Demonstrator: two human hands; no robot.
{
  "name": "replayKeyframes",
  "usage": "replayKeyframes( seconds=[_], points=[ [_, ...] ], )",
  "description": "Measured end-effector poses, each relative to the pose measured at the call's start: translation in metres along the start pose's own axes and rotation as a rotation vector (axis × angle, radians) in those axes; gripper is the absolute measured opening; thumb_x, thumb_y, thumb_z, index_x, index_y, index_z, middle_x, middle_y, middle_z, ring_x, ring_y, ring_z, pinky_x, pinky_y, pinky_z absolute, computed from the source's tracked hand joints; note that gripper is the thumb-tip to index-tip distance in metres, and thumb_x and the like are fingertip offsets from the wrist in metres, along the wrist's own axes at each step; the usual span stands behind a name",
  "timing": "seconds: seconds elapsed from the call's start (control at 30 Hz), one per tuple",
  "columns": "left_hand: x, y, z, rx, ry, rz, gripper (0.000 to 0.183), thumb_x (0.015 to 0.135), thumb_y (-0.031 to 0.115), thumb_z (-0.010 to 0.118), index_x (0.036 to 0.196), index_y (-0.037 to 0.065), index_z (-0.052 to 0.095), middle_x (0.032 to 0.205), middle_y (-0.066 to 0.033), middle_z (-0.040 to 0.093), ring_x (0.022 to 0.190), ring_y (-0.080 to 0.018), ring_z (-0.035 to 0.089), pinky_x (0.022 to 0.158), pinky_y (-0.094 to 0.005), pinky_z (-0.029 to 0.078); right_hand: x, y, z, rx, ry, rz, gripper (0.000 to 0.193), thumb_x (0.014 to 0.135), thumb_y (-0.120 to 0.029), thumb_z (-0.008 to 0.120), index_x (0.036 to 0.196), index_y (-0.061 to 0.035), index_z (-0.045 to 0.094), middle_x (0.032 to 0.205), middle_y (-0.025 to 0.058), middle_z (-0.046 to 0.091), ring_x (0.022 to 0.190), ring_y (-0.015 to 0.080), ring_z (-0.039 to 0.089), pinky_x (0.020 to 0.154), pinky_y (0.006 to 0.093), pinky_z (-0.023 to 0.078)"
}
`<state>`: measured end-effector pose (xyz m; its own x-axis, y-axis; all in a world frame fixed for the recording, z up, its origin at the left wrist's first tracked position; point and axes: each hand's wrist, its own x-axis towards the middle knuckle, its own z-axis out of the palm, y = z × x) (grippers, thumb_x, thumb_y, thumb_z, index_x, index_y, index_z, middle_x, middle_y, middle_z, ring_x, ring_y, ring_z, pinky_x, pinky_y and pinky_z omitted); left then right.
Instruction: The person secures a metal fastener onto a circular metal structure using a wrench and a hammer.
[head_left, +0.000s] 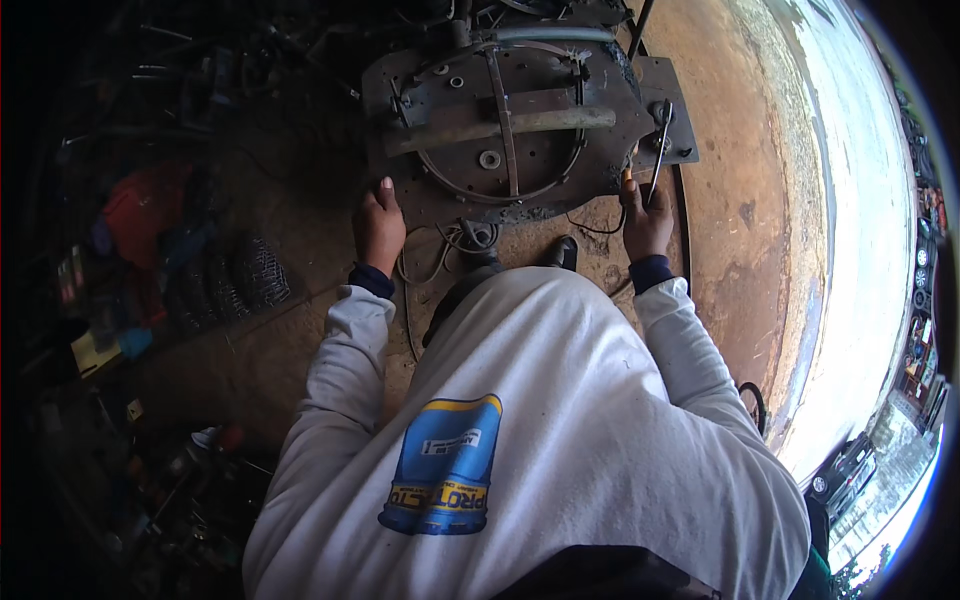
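My left hand is closed by the near left corner of a dark steel worktable, thumb pointing up. Its fingers are curled out of sight, so whatever they hold, if anything, is hidden. My right hand, at the near right corner, is closed round a slim shiny metal tool like a wrench, which points away from me. A small orange piece shows beside its thumb; its kind is unclear. On the tabletop lie a thin metal ring with a crossbar, a long flat bar and a washer.
A cable loops over the brown floor near my shoes. Red cloth and dark clutter fill the shadowed left side. A metal plate juts out at the table's right. Sunlit ground and a parked car lie farther right.
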<state>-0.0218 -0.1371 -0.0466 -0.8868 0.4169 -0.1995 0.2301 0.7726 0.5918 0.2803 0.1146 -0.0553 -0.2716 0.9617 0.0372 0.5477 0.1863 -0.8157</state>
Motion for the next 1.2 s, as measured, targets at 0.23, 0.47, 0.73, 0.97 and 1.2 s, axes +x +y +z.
replayKeyframes(
  seconds=[0.23, 0.47, 0.73, 0.97, 1.2],
  points=[
    [0.004, 0.000, -0.027, -0.319, 0.184, 0.109, 0.049, 0.097, 0.037, 0.067, 0.125, -0.003, 0.056, 0.122, -0.0212, 0.061, 0.112, -0.0346, 0.061, 0.092, -0.0445, 0.049, 0.009, -0.041, -0.060, -0.365, -0.083, -0.457, 0.022, 0.094, -0.032, 0.067, 0.089, -0.0110, 0.072, 0.077, 0.0109, 0.068, 0.065, 0.0335, 0.066, 0.058, 0.0436, 0.051],
    [0.027, 0.123, -0.064, 0.023, 0.069, 0.940, 0.053, 0.084, 0.027, 0.081, 0.123, -0.001, 0.061, 0.121, -0.0161, 0.064, 0.111, -0.0314, 0.062, 0.099, -0.0402, 0.046, 0.075, -0.083, -0.054, -0.394, -0.328, -0.734, 0.025, 0.092, -0.038, 0.067, 0.085, -0.0152, 0.073, 0.077, 0.0061, 0.069, 0.066, 0.0284, 0.068, 0.056, 0.0403, 0.053],
    [0.051, 0.160, -0.038, 0.308, -0.202, 0.882, 0.052, 0.078, 0.032, 0.082, 0.119, 0.008, 0.064, 0.119, -0.0114, 0.067, 0.113, -0.0337, 0.062, 0.094, -0.0487, 0.045, 0.135, -0.093, -0.010, -0.394, -0.392, -1.017, 0.024, 0.091, -0.038, 0.069, 0.094, -0.0160, 0.076, 0.083, 0.0052, 0.073, 0.069, 0.0281, 0.069, 0.058, 0.0383, 0.055],
    [0.047, 0.172, -0.025, 0.293, -0.188, 0.860, 0.031, 0.082, 0.021, 0.079, 0.103, 0.002, 0.065, 0.098, -0.0206, 0.068, 0.094, -0.0418, 0.064, 0.080, -0.0449, 0.051, 0.169, -0.112, -0.014, -0.525, -0.505, -1.113, 0.019, 0.086, -0.033, 0.064, 0.079, -0.0162, 0.071, 0.071, 0.0080, 0.066, 0.066, 0.0313, 0.066, 0.056, 0.0434, 0.051],
    [0.048, 0.177, -0.027, 0.298, -0.244, 0.848, 0.025, 0.084, 0.020, 0.077, 0.101, 0.002, 0.068, 0.093, -0.0185, 0.070, 0.089, -0.0403, 0.065, 0.077, -0.0440, 0.051, 0.196, -0.106, 0.005, -0.465, -0.558, -1.121, 0.020, 0.084, -0.036, 0.067, 0.085, -0.0165, 0.073, 0.078, 0.0103, 0.069, 0.070, 0.0341, 0.067, 0.058, 0.0451, 0.052]
  ],
)
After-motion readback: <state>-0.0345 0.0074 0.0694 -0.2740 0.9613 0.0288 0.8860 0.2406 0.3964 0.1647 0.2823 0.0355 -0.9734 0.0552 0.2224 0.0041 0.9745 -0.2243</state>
